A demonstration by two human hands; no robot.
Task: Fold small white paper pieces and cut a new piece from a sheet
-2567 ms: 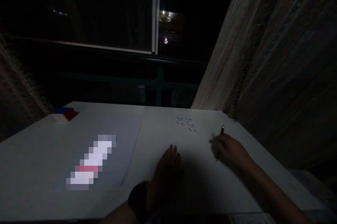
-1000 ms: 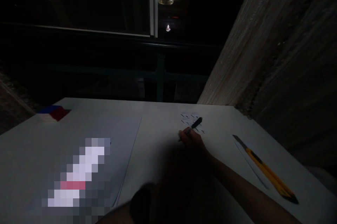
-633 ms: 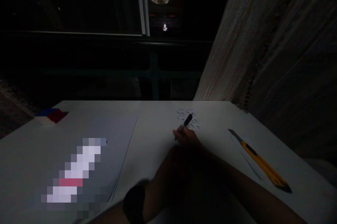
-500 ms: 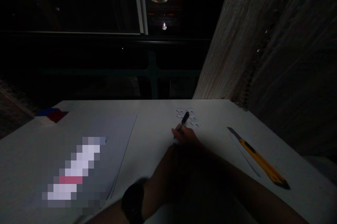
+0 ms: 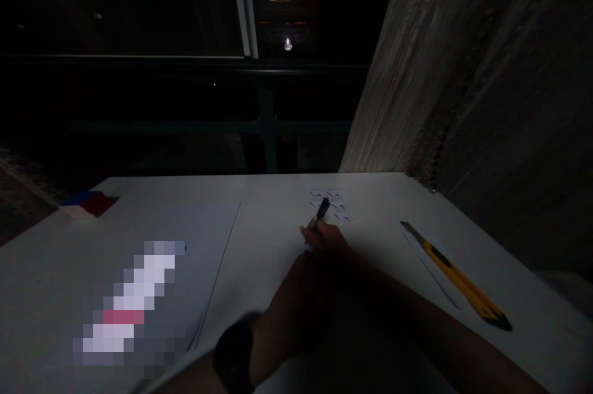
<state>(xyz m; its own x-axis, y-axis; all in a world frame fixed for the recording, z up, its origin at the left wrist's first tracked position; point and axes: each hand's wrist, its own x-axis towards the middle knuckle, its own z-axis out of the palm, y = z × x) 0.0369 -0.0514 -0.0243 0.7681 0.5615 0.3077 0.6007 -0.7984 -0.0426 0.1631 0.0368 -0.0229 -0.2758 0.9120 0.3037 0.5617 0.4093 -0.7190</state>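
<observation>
Over the near tabletop (image 5: 266, 215), just past a dark watch (image 5: 233, 358), the left hand (image 5: 291, 306) is in shadow; I can't make out its grip. Beside it, the right hand (image 5: 330, 239) pinches a tilted pen (image 5: 322, 207), and beyond lie small paper pieces (image 5: 343, 217), toward the far edge.

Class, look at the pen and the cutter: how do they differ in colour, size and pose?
Colour: the pen looks mostly black, while the cutter is mainly yellow with dark parts.
Size: the cutter looks longer than the visible part of the pen.
Pose: the pen is tilted up in the right hand; the cutter lies flat, untouched.
Shared: both are slim and have dark parts.
</observation>
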